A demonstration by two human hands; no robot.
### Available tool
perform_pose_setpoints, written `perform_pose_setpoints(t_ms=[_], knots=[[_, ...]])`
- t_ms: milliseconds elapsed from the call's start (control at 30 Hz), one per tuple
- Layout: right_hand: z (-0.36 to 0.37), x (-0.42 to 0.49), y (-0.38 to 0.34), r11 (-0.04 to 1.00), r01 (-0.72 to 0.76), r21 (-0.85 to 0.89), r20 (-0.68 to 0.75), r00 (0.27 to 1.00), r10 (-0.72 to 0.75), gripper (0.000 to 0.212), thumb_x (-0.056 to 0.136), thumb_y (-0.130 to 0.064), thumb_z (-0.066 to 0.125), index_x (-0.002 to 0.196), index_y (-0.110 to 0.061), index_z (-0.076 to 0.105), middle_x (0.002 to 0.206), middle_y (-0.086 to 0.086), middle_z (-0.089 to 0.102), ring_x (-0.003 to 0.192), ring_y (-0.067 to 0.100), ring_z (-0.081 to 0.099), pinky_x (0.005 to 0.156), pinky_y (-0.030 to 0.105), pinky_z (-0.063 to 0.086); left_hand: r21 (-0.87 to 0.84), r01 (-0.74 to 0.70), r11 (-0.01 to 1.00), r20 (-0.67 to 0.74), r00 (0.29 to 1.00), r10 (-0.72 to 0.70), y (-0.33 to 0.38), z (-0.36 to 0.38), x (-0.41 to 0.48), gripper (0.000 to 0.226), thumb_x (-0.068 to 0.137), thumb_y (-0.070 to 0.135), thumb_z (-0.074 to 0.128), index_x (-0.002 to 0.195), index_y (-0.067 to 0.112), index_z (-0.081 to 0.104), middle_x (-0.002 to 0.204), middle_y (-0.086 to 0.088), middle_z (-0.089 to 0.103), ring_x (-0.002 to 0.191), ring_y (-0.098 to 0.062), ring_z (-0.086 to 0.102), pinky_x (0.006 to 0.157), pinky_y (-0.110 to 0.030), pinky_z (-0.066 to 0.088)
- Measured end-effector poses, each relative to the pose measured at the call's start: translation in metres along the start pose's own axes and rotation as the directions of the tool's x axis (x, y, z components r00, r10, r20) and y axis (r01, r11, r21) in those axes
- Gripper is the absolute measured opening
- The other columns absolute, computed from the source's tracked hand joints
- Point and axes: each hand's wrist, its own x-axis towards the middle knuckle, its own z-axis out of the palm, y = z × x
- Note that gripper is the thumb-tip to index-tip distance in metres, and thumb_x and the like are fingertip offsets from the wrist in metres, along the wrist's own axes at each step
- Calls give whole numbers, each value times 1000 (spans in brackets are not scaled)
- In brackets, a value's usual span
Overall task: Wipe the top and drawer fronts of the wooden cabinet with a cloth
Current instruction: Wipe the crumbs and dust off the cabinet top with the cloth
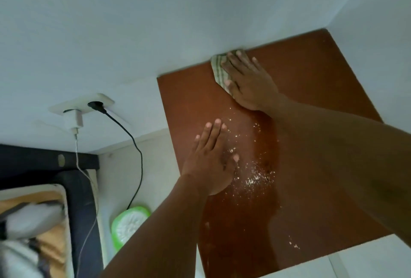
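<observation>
A single wide-angle view is taken from head height and tilted steeply downward. The cabinet top (322, 91) is seen close, from above and slightly askew, and the wall (155, 22) behind it is faced.

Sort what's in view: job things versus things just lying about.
Job: reddish-brown wooden cabinet top; striped beige cloth under the right hand; left hand flat on the top; pale crumbs.
Lying about: white wall charger; black plug and cable; green-rimmed round white object.
</observation>
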Motion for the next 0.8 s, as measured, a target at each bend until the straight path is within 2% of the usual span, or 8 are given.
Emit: perform_pose_setpoints(t_ms=[133, 300, 600, 667, 800], knots=[[-2, -6, -3, 999, 25, -44, 47, 999, -23, 63, 102, -49, 22, 159, -23, 22, 168, 4, 17, 157, 26, 8, 125, 53, 14, -2, 7, 1000, 9, 1000, -7, 0, -3, -1, 75, 103, 56, 23, 159, 23, -14, 163, 8, -29, 146, -10, -33, 120, -33, -15], [6, -57, -10, 999, 32, -34, 35, 999, -31, 61, 105, -49, 21, 160, -24, 20, 169, 2, 15, 157, 23, 5, 125, 52, 13, 7, -4, 1000, -4, 1000, 4, -1, 0, 0, 75, 103, 56, 22, 159, 22, -13, 164, 7, -26, 148, -12, -30, 123, -36, -11], [20, -240, -57, 986, -162, -36, 112, 980, 165, 62, 107, -48, 18, 162, -23, 4, 170, 3, -1, 157, 22, -8, 124, 54, 12, -2, -27, 1000, 81, 996, 27, -6, -5, 5, 74, 102, 58, 18, 159, 22, -13, 164, 5, -27, 148, -14, -29, 124, -41, -10], [25, -279, -70, 982, -186, -35, 117, 975, 189, 62, 106, -48, 18, 162, -23, 6, 170, 3, 0, 157, 23, -7, 124, 54, 14, 16, -43, 999, 85, 996, 41, -9, -4, 5, 74, 102, 58, 18, 159, 21, -14, 164, 4, -27, 149, -15, -28, 124, -42, -9], [35, -326, -89, 961, -274, 42, 46, 961, 272, 59, 107, -45, 20, 159, -18, 23, 168, 4, 16, 157, 23, 8, 124, 51, 22, 61, -69, 996, 45, 997, 67, -11, -1, 8, 76, 103, 59, 19, 159, 18, -12, 165, -1, -24, 150, -19, -24, 120, -40, -12]])
